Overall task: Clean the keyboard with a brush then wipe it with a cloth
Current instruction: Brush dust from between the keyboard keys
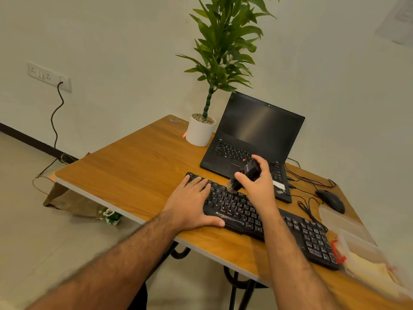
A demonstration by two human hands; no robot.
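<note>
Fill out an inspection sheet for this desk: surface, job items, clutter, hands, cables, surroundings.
Surface: wooden table on black metal legs.
Job's things: black keyboard lies along the near edge; black brush, bristles down on the keys; cloth not clearly seen.
Clutter: open laptop, screen dark; potted plant; black mouse; clear plastic box at the right end.
Hands: left hand lies flat on the keyboard's left end; right hand grips the brush.
Cables: black leads loop between laptop, mouse and keyboard; wall cord hangs from the socket.
Surroundings: pale wall, brown paper bag on the floor.
</note>
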